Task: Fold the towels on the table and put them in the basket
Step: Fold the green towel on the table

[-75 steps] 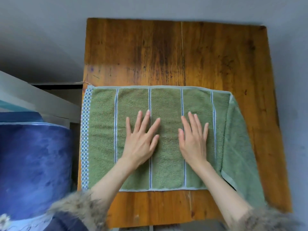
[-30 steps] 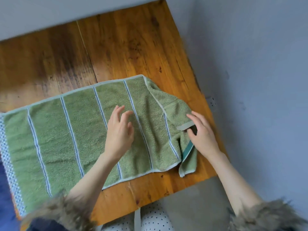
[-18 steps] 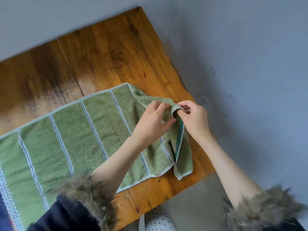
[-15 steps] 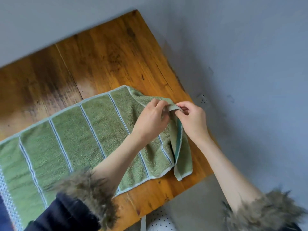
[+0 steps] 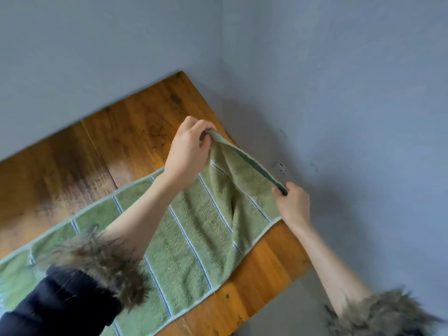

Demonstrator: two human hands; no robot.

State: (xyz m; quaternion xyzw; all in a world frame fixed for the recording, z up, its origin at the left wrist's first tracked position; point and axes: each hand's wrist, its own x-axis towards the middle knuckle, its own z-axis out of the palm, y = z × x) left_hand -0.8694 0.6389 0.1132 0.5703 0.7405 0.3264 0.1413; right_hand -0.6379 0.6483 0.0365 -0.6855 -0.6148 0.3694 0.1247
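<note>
Grey walls point(image 5: 339, 69) meet in a corner behind a wooden table point(image 5: 135, 132), whose far right corner sits close against them. Across the table lies a green towel point(image 5: 194, 238) with thin pale stripes; its long axis runs from the lower left edge of the view up toward the right, and the stripes cross it. Most of it rests flat on the wood, while its right end is lifted off the surface and held stretched between two hands. Fur-trimmed dark sleeves point(image 5: 92, 267) cover both forearms near the bottom of the view. No basket shows in this view. Left hand point(image 5: 186, 151), fingers curled, pinches the far corner of the raised end. Right hand point(image 5: 294, 202) grips the near corner of that same edge, fingers closed on the hem.
</note>
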